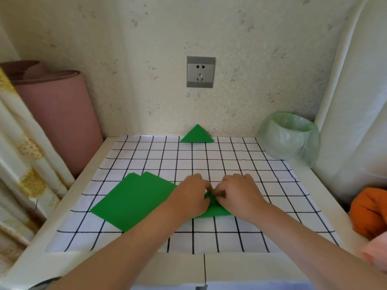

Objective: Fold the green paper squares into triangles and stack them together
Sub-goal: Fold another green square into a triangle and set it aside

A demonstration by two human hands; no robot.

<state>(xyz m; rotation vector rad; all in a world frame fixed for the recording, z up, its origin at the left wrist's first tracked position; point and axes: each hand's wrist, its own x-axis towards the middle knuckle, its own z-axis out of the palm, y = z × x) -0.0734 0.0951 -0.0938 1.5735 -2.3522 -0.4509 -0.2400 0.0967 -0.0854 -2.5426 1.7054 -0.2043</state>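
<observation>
Two-handed, pinched the top corner of a half-folded green sheet on the near middle of the checked cloth. Gripped it with the left hand, fingers curled onto the paper from the left, and with the right hand, fingertips closed on the same corner from the right. Saw only its pointed right tip and straight near edge, with the rest hidden under both hands. Saw a stack of green squares flat on the cloth just left of the left hand, far corners slightly fanned, right corner hidden under the left wrist. Saw one finished triangle well apart at the far edge of the cloth, by the wall; could not tell whether flat or leaning. Noted a bin lined with a pale green bag at far right, a wall socket above the triangle, a pink roll at far left.
</observation>
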